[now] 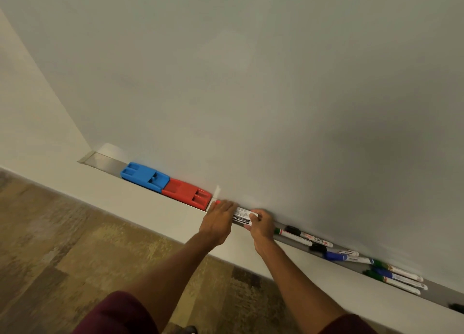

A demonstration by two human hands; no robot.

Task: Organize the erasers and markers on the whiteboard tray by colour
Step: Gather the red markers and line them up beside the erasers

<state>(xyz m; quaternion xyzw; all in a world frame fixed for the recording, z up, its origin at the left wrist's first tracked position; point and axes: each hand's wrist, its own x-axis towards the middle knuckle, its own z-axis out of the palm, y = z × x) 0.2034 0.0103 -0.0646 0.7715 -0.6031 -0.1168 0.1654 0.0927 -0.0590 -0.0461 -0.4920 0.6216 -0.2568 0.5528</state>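
Note:
A blue eraser (145, 176) and a red eraser (187, 192) lie end to end on the whiteboard tray (104, 160) at its left part. Just right of the red eraser, my left hand (218, 220) and my right hand (261, 224) both rest on a bundle of red-capped markers (241, 215) with white barrels; a red cap shows at the left hand's fingertips. Further right lie loose markers: a green-capped one (291, 236), black-capped ones (293, 230), a blue one (337, 256) and several green and blue ones (391, 274).
The whiteboard (251, 82) rises behind the tray. A white ledge (155, 208) runs below the tray's front. Wood-pattern floor (62, 245) lies beneath. A dark object (457, 307) sits at the tray's far right.

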